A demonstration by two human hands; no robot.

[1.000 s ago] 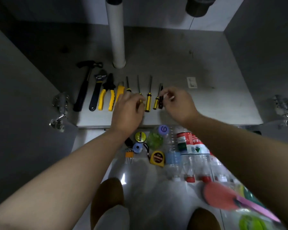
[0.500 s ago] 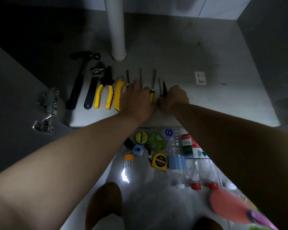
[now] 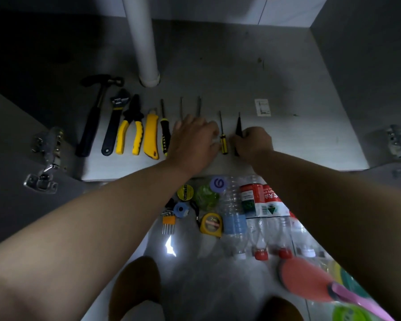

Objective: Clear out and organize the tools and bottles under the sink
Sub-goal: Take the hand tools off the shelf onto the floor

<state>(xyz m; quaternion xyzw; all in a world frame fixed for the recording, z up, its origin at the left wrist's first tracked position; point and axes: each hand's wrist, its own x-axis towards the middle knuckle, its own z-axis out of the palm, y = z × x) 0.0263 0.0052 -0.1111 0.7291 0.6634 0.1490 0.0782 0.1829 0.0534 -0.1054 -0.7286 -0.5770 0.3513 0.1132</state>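
Cabinet floor (image 3: 287, 140): matte grey laminate, scuffed, with a smooth white round pipe (image 3: 144, 42) rising from it at the back.

Tools lie in a row near its front edge, handles toward the camera. From the left:
- hammer (image 3: 90, 126), dark head, black grip
- adjustable wrench (image 3: 112, 126), dark, flat handle
- pliers (image 3: 130, 133), yellow-and-black moulded grips
- utility knife (image 3: 151, 135), yellow, wedge-shaped body
- screwdriver (image 3: 165, 133), black ribbed handle with yellow marks
- two thin metal shafts (image 3: 181, 107), handles hidden under the left hand (image 3: 192, 144)
- small screwdriver (image 3: 223, 144), yellow-and-black handle, lying between the two hands
- black pointed tool (image 3: 238, 126), slim and tapered

Left hand: palm down over the two hidden handles, fingers bent. Cannot tell whether they grip anything.

Right hand (image 3: 252, 142): knuckles up, fingers curled and closed on the black pointed tool at its handle.

Glossy floor in front of the cabinet: clear ribbed plastic bottles (image 3: 255, 205) lie side by side, red caps toward the camera. Left of them are a yellow tape measure (image 3: 211, 224) and a fan of hex keys (image 3: 168, 220) in an orange holder. A metal hinge (image 3: 46, 154) sits on the left cabinet wall.
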